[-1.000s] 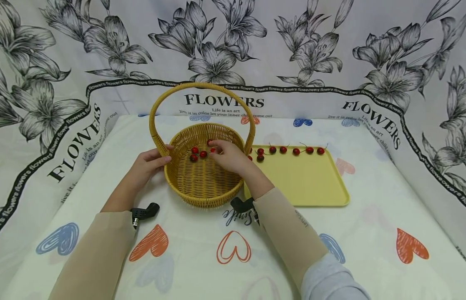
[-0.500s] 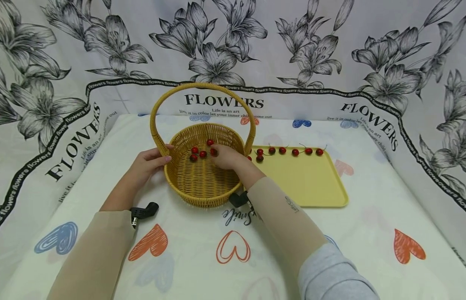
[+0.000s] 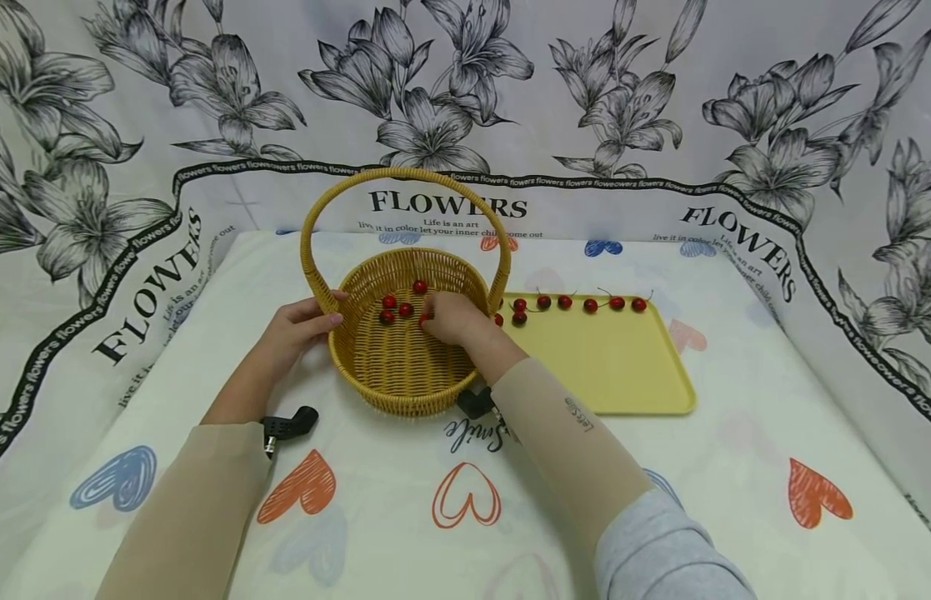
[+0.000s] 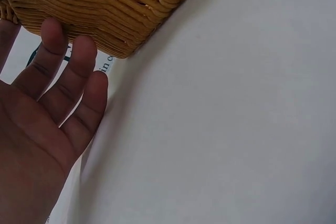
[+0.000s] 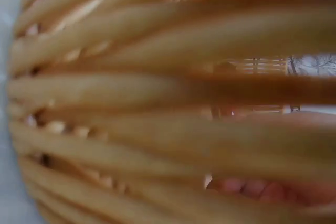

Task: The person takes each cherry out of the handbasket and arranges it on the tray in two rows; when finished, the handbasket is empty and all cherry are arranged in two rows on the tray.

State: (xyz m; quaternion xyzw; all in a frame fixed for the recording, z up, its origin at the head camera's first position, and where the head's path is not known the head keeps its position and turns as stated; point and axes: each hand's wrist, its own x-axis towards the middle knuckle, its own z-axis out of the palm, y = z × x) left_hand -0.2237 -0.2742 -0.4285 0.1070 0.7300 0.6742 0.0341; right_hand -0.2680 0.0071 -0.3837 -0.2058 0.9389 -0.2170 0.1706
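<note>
A round wicker basket with a tall hoop handle stands on the cloth, with several red cherries on its floor. My left hand grips its left side at the handle's foot, thumb over the rim. In the left wrist view, that hand's other fingers lie against the outer weave. Inside the basket, my right hand pinches a cherry, mostly hidden behind the fingertips. The basket wall fills the right wrist view, and parts of the right hand show through its gaps.
A yellow tray lies right of the basket, close beside it. Along its far edge sit several more cherries, some with stems. A printed cloth covers the table, and a flower-patterned curtain hangs behind.
My right hand has lowered deeper into the basket and moved slightly nearer, carrying the cherry. A cherry at the far side, partly covered before, is now exposed. The left hand stays in place.
</note>
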